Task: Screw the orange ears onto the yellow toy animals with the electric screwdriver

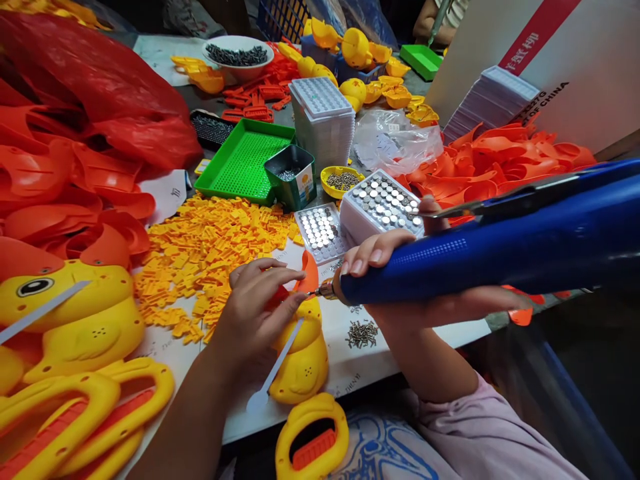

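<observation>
My right hand (pixel 425 308) is wrapped round a thick blue electric screwdriver (pixel 490 257), held level with its bit pointing left. The bit tip meets the upper part of a yellow duck-shaped toy (pixel 303 367) with an orange piece (pixel 310 270) at its head. My left hand (pixel 255 307) grips that head, thumb beside the bit tip; the fingers' undersides are hidden. Whether a screw sits on the tip I cannot tell. A white strip (pixel 283 360) with a round end lies across the toy. Its yellow loop handle (pixel 343 427) with an orange insert hangs past the table edge.
Small yellow plastic parts (pixel 200 247) are heaped left of centre. Loose screws (pixel 363 335) lie right of the toy. Beyond stand trays of silver discs (pixel 323 230), a green tray (pixel 240 160) and a dark tin (pixel 290 173). Larger yellow toys (pixel 85 320) crowd the left.
</observation>
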{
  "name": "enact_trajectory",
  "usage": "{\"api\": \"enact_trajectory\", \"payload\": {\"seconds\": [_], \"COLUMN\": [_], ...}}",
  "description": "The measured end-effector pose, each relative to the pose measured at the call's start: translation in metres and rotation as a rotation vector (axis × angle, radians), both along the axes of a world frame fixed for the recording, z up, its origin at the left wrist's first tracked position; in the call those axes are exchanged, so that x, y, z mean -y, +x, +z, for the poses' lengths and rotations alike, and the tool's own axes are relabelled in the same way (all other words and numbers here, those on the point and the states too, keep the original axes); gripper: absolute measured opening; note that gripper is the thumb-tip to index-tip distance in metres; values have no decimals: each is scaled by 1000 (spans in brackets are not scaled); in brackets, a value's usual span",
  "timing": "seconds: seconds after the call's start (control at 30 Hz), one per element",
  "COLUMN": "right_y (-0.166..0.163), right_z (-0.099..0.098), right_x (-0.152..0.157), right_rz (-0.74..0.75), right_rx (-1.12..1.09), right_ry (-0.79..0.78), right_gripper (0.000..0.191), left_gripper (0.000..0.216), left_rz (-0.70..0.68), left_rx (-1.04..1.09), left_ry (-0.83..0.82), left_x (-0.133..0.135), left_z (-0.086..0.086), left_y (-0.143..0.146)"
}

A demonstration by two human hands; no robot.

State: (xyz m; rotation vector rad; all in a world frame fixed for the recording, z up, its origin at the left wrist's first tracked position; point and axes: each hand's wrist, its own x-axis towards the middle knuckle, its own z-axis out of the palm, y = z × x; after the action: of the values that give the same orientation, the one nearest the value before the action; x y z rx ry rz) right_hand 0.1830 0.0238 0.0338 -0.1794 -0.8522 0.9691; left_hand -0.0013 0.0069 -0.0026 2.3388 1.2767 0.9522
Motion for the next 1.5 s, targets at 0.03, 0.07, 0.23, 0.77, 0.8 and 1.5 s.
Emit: {"api": "enact_trajectory", "payload": {"seconds": [0.03, 0.07, 0.23, 0.77, 0.8, 1.5], "right_y": [3, 6, 15, 31, 33, 13], "right_z": [1, 2, 3, 10, 10, 9], "right_x": [0, 0, -3, -9, -9, -3], "right_rz": [-9, -22, -144, -324, -305, 8], "right_rx": [0, -1, -7, 45, 50, 64], "right_ry": [-3, -7, -46, -206, -225, -180], "right_gripper": [49, 51, 51, 58, 58, 75], "left_gripper": [18, 20, 41, 35, 35, 41], "left_rz": [25, 48, 300, 377, 423, 639], "left_rx": [-17, -37, -78, 734, 828, 1082], "left_ry": [-28, -63, -234, -429, -384, -308], "left_x": [-1, -1, -4, 27, 31, 0], "left_z": [-1, -1, -2, 33, 36, -30], "left_y": [0, -1, -1, 1, 1, -14]}}
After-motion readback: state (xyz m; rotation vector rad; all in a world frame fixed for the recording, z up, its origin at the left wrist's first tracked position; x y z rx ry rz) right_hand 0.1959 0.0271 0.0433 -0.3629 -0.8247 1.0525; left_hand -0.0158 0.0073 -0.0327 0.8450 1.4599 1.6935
